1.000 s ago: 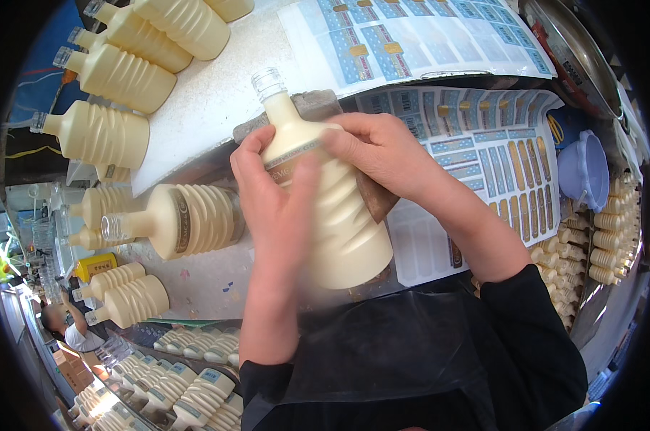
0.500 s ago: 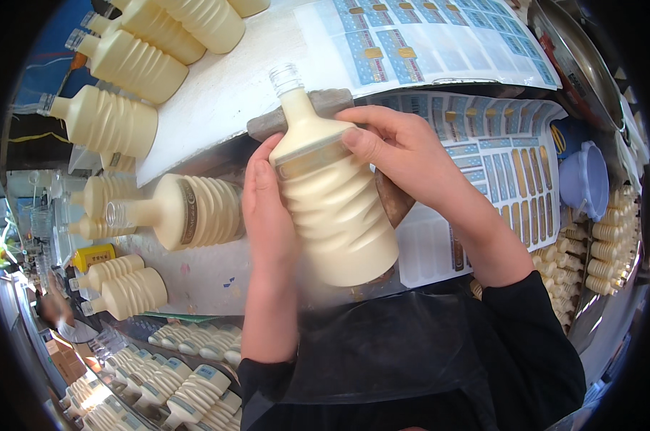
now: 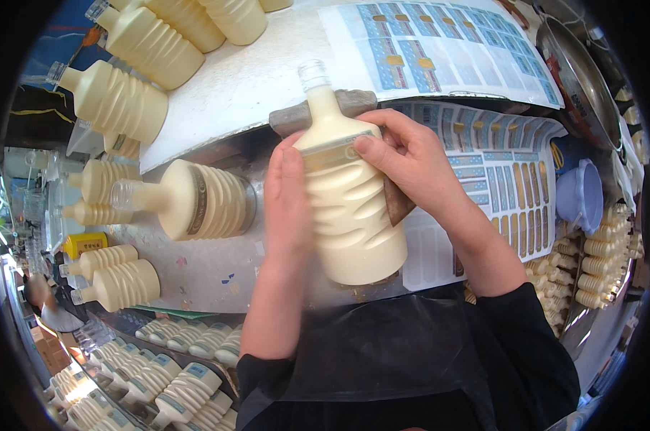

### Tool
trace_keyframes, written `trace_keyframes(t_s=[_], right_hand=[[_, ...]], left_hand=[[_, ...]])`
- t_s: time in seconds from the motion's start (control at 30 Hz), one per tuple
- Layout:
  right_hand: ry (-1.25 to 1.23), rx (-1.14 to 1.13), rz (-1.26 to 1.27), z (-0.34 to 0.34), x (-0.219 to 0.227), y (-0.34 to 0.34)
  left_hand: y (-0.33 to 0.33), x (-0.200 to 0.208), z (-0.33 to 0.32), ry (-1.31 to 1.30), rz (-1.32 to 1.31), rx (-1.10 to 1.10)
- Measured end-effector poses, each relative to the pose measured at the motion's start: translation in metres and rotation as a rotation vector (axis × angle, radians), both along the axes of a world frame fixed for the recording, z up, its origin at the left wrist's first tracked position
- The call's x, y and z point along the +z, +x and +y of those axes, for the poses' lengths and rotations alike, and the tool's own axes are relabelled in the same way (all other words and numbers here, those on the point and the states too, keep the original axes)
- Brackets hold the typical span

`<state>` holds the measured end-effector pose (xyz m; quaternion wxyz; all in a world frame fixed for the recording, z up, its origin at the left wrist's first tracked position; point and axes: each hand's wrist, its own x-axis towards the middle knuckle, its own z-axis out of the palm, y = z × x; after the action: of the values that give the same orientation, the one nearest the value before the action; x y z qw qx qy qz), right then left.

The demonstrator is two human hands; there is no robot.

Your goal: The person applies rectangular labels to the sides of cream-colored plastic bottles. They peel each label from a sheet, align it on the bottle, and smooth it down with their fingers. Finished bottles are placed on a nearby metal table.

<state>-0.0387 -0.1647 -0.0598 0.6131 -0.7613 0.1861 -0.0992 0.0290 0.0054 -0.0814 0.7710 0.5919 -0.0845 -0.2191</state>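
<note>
While the ribbed cream bottle (image 3: 357,233) leans before me, neck pointing away, I hold it between both hands: the fingers of my left hand (image 3: 287,197) cup its left side, and my right hand (image 3: 417,159) grips its right shoulder, thumb on the label band (image 3: 330,152). Behind its neck sits a grey block (image 3: 289,118). Left of my hands, a second bottle (image 3: 223,202) is on the surface (image 3: 199,276); label sheets (image 3: 515,183) spread to my right, near a lavender bucket (image 3: 580,197).
</note>
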Motion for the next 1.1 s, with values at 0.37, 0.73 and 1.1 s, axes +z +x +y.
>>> trace_keyframes(t_s=[0.37, 0.73, 1.1], right_hand=[[-0.115, 0.030, 0.015, 0.004, 0.025, -0.019], [0.126, 0.113, -0.006, -0.006, -0.003, -0.016], [0.175, 0.033, 0.015, 0.003, 0.005, -0.016]], left_hand=[[-0.017, 0.004, 0.017, -0.135, 0.083, -0.228], [-0.024, 0.009, 0.007, 0.076, -0.129, -0.126], [-0.003, 0.001, 0.017, 0.068, -0.205, -0.016]])
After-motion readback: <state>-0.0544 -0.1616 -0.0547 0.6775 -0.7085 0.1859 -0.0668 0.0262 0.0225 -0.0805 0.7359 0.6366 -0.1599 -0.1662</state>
